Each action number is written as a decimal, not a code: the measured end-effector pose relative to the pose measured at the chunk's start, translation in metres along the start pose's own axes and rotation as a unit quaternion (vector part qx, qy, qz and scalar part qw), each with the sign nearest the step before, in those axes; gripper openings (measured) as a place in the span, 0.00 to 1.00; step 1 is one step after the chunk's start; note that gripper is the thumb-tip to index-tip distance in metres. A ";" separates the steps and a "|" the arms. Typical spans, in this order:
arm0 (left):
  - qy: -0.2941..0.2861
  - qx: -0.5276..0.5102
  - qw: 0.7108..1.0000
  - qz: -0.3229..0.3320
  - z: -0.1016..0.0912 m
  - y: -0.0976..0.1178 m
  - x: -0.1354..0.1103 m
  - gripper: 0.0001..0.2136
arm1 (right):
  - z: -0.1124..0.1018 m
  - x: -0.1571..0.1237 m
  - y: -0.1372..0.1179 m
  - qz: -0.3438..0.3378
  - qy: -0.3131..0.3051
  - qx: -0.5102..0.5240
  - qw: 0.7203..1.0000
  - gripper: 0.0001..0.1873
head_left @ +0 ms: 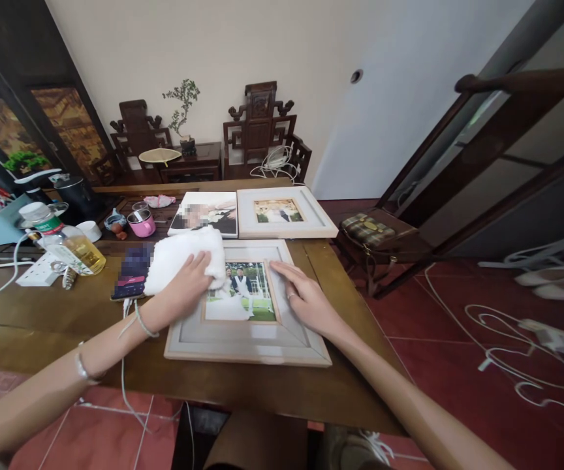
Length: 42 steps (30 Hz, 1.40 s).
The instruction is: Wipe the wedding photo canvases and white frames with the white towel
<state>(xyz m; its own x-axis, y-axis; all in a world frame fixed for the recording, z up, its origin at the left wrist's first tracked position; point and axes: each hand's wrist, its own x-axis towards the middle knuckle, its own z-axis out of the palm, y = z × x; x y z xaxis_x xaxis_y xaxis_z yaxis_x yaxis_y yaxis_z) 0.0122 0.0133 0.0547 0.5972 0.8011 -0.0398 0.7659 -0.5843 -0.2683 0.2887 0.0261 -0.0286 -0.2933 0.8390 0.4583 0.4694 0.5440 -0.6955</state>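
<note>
**Soft daylight, heavy wide-angle warp**

Even, fairly bright indoor light with a cool tint on the wall [409, 98] at right. The dark cabinet [42, 117] at left is murky. Faint soft shadows lie on the table [66, 307] beside the frame [247, 339]. Focus is sharp at centre. Edges bend and the railing [507, 85] looks stretched. Pixelated patches cover the phone [132, 271] and the print [206, 215].

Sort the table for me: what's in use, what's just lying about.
In use: left hand on white cloth; right hand flat on near photo frame.
Lying about: far photo frame, unframed photo, pink cup, bottle, phone, power strip.
</note>
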 end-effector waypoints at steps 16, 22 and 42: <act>0.076 -0.074 0.994 -0.002 -0.029 0.022 -0.065 0.13 | -0.001 0.000 0.000 0.006 -0.003 -0.014 1.000 0.33; -0.001 -0.033 0.999 -0.008 -0.011 0.003 -0.022 0.16 | -0.001 0.001 -0.001 0.009 -0.002 -0.005 1.000 0.34; 0.026 -0.026 0.997 -0.069 -0.009 0.037 -0.008 0.18 | -0.006 0.001 -0.002 0.031 0.001 0.015 0.999 0.29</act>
<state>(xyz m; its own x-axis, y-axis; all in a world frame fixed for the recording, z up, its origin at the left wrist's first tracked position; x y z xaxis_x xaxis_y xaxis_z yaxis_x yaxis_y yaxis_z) 0.0378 -0.0157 0.0537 0.4950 0.8677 0.0443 0.8524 -0.4752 -0.2181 0.2923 0.0254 -0.0236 -0.2634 0.8706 0.4154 0.4607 0.4919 -0.7388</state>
